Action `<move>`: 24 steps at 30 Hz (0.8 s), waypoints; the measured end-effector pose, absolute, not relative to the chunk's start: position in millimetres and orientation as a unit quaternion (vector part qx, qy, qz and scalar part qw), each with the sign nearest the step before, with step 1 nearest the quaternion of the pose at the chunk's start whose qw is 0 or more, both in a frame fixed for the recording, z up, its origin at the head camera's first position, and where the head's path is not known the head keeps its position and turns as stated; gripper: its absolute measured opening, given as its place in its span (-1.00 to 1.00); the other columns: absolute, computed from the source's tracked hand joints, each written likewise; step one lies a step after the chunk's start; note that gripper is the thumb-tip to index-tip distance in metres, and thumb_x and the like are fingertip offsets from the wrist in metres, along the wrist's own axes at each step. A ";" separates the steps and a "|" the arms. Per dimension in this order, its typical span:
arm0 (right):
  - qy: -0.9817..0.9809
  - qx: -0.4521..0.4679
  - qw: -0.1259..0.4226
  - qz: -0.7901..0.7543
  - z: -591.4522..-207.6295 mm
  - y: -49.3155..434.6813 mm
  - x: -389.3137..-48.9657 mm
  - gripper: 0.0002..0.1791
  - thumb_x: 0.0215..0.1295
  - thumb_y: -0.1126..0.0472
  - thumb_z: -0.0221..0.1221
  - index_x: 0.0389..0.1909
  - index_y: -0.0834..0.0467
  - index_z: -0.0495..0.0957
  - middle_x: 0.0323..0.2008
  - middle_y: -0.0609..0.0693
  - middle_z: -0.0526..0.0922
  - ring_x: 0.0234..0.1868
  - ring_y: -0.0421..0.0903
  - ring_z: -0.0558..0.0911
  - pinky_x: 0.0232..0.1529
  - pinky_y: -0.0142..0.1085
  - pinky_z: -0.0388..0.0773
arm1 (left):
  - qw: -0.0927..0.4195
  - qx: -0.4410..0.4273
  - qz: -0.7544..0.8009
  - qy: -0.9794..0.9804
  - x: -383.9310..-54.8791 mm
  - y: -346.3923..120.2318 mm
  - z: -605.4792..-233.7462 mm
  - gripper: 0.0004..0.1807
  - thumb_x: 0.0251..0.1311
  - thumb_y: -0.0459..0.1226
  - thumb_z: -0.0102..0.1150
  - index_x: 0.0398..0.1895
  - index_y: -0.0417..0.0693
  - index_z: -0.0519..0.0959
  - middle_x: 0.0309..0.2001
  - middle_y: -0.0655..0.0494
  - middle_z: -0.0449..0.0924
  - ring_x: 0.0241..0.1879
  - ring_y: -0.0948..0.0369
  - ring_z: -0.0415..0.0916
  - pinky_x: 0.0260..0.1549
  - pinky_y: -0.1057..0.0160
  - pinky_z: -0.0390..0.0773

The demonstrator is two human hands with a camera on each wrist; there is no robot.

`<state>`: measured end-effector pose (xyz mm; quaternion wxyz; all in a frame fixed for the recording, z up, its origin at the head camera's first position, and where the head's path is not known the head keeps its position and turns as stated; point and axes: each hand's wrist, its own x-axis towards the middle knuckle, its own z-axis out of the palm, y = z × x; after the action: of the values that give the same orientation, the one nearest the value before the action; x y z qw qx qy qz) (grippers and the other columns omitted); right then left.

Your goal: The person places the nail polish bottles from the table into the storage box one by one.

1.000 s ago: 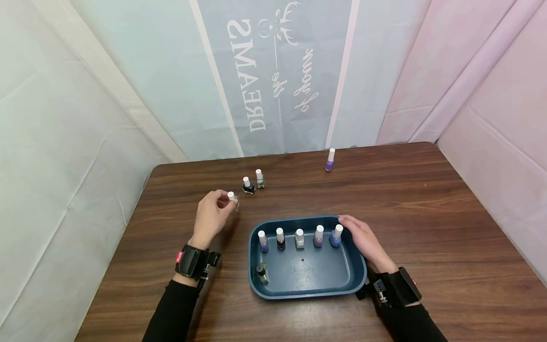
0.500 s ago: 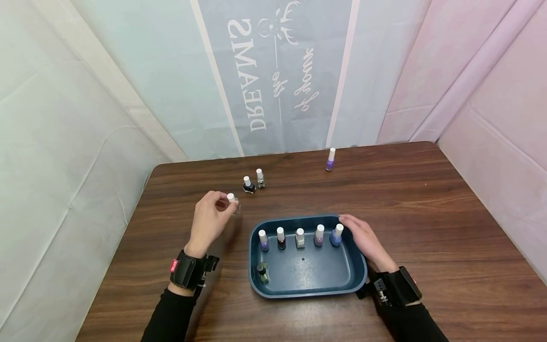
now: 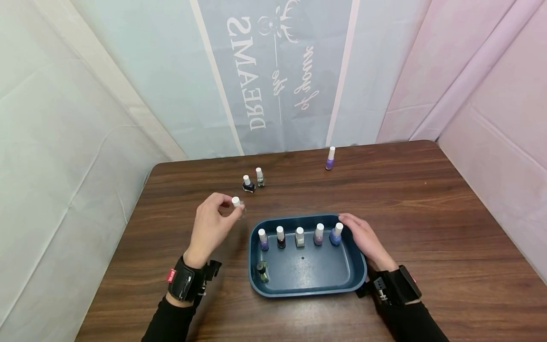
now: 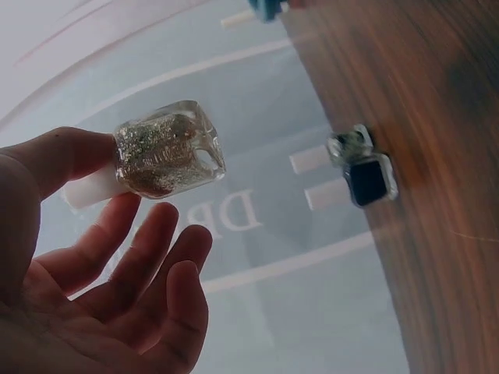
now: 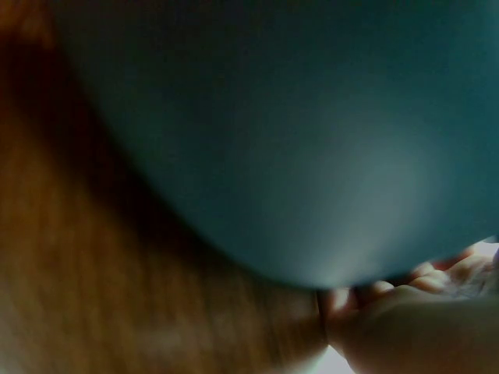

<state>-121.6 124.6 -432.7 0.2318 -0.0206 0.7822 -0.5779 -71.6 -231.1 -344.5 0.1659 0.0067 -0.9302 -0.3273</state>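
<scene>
My left hand [image 3: 210,227] pinches a nail polish bottle [image 4: 168,149] by its white cap, between thumb and forefinger. The bottle is clear with gold glitter and is held above the table, left of the blue tray [image 3: 303,293]. In the left wrist view the other fingers curve loosely beneath it. My right hand [image 3: 367,240] rests against the tray's far right corner, fingers laid along the rim; the right wrist view is mostly filled by the tray's outer wall. Inside the tray, a row of several white-capped polish bottles [image 3: 300,238] stands along the far side, and a dark-capped green bottle [image 3: 262,271] is at the left.
Beyond my left hand stand a black polish bottle [image 3: 248,185] and a clear one [image 3: 260,177], close together. A purple polish bottle [image 3: 330,159] stands near the far edge of the wooden table [image 3: 444,228]. Cloth curtains [image 3: 278,137] hang behind the table.
My left hand has shifted slightly right and nearer with the glitter bottle, towards the tray. The right hand and the tray stay where they were.
</scene>
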 end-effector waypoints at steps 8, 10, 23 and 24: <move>0.782 -0.025 0.227 -0.580 -433.7 124.0 -121.3 -0.34 0.52 -0.10 -0.24 0.39 0.30 0.21 0.41 0.29 0.20 0.47 0.23 0.06 0.42 0.23 -0.15 | 0.166 -0.004 -0.331 -0.929 -63.9 -219.6 -340.1 -0.80 0.11 -0.13 0.32 -0.35 -0.06 0.62 -0.30 0.04 0.62 -0.28 0.17 0.51 -0.36 0.26 0.46; 0.781 -0.024 0.228 -0.580 -433.0 123.6 -120.9 -0.35 0.52 -0.10 -0.24 0.40 0.30 0.19 0.42 0.29 0.19 0.47 0.23 0.06 0.42 0.22 -0.14 | 0.164 -0.005 -0.331 -0.929 -61.9 -217.2 -341.2 -0.81 0.11 -0.13 0.32 -0.37 -0.05 0.61 -0.30 0.05 0.62 -0.29 0.17 0.49 -0.37 0.26 0.43; 0.786 -0.027 0.219 -0.578 -433.7 123.6 -121.8 -0.38 0.53 -0.06 -0.24 0.37 0.31 0.23 0.39 0.30 0.23 0.46 0.23 0.09 0.42 0.21 -0.11 | 0.164 -0.053 -0.317 -0.932 -47.0 -201.3 -341.3 -0.84 0.08 -0.16 0.35 -0.36 0.00 0.60 -0.32 0.12 0.58 -0.31 0.20 0.39 -0.40 0.30 0.37; 0.786 -0.027 0.219 -0.578 -434.2 123.7 -121.9 -0.37 0.52 -0.07 -0.24 0.36 0.31 0.23 0.39 0.30 0.23 0.46 0.23 0.09 0.42 0.22 -0.11 | 0.163 -0.057 -0.314 -0.934 -45.8 -199.8 -341.0 -0.84 0.08 -0.16 0.35 -0.36 0.00 0.60 -0.33 0.14 0.57 -0.31 0.21 0.38 -0.40 0.31 0.37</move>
<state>-121.9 123.7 -434.2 0.2187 -0.0272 0.7857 -0.5781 -45.8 -199.8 -341.0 0.1626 -0.0570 -0.9337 -0.3139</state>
